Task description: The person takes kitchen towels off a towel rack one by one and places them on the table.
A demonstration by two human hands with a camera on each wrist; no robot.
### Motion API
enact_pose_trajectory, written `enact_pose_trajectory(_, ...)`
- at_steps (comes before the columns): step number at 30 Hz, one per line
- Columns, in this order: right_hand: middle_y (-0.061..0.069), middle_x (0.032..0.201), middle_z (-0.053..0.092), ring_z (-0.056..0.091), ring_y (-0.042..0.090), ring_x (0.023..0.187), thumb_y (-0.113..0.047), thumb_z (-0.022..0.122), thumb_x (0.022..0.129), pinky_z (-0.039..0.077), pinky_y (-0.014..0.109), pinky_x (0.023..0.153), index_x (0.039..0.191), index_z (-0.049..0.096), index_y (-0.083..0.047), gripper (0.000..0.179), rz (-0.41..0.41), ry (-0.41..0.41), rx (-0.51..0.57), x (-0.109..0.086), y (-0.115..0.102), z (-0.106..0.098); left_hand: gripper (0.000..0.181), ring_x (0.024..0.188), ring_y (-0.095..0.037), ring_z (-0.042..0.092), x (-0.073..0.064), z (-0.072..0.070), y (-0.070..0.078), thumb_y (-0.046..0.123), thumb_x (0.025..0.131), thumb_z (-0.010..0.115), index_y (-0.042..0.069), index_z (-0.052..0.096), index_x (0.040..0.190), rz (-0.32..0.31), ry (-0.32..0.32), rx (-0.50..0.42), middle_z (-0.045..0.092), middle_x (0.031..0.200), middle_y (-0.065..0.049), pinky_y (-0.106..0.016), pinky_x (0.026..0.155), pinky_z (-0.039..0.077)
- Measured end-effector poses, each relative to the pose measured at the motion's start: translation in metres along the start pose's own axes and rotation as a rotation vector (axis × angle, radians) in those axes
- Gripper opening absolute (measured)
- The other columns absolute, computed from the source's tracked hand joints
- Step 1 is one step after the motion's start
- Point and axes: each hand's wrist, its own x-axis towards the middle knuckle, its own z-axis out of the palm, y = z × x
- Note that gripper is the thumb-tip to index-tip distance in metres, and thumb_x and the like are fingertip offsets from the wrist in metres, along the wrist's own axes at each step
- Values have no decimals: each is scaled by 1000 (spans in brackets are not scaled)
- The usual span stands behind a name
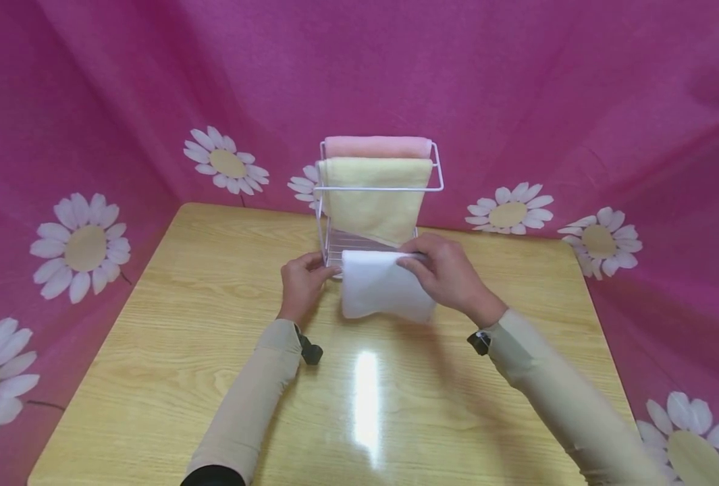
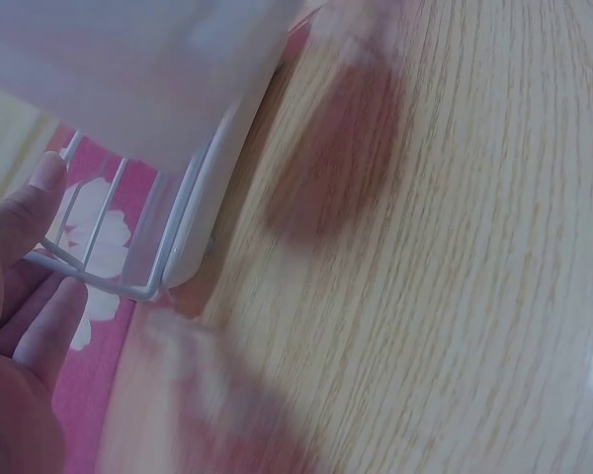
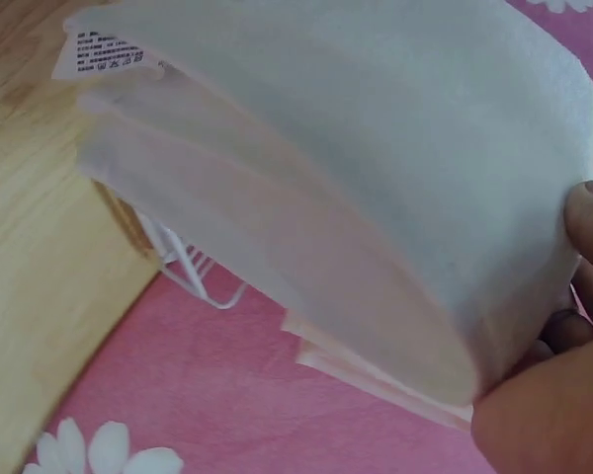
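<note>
A white wire towel rack (image 1: 379,190) stands at the back of the table. A pink towel (image 1: 377,146) hangs over its rear part and a yellow towel (image 1: 371,212) over the bar in front. My left hand (image 1: 301,280) pinches the rack's lower front-left corner, with thumb and fingers about the wire in the left wrist view. My right hand (image 1: 447,270) holds a folded white towel (image 1: 380,287) by its upper right edge, just in front of the rack. In the right wrist view, a printed label (image 3: 104,54) shows at the towel's corner. The white towel hides part of the rack's base.
The rack stands on a glossy wooden table (image 1: 213,317) with a bright light reflection near the middle. A magenta cloth (image 1: 517,81) with daisies (image 1: 228,162) hangs close behind the rack and along both sides.
</note>
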Motion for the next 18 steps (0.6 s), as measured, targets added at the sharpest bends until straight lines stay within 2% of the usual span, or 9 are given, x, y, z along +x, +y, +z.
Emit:
enact_pose_trajectory(9,7,98,70,64,23,94,-10,73,94,54,43,90,102,74,-4,10,59,-44,38,4,17,13,41,92,-24,74,1,1,-2,12,77,88,-7,72,110,0,9,6,74,103,-20,-28,75,62)
enact_pose_trajectory(18,8,103,70,64,25,100,-12,71,96,54,46,93,104,73,-5,11,76,-79,-5,2,34,27,38,94,-29,73,1,0,-2,8,77,87,-7,73,109,23,10,1,72,105,-25,-28,78,61)
